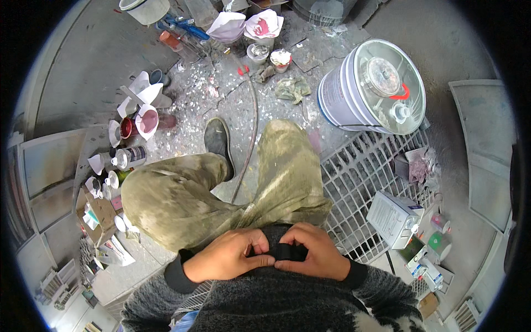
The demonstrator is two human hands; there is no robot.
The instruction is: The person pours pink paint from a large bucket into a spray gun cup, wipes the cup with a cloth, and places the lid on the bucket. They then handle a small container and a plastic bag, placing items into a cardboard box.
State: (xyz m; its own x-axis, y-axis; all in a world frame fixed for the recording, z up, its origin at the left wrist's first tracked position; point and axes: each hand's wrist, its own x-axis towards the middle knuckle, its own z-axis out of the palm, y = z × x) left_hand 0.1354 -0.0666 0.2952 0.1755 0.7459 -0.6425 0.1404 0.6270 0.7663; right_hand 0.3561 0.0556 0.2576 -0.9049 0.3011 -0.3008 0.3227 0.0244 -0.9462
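Observation:
Close to my lap, both hands meet over a black fabric piece [279,238], whose exact kind I cannot make out. My left hand [229,257] pinches its left side, thumb pointing inward. From the other side, my right hand [316,252] grips it with bent fingers and thumb. The two thumb tips nearly touch, and a dark band shows between them. Under the hands lies my dark grey fleece top [276,304] with black cuffs. Beyond are my stained olive trousers [287,171] and one dark shoe [217,141].
A large white bucket [337,91] with a clear lid stands at the far right beside a metal floor grating [354,193]. A hose [254,122] crosses the paint-spattered floor. Paint cups with paper filters [147,120] line the left. Metal cans [390,218] stand at right.

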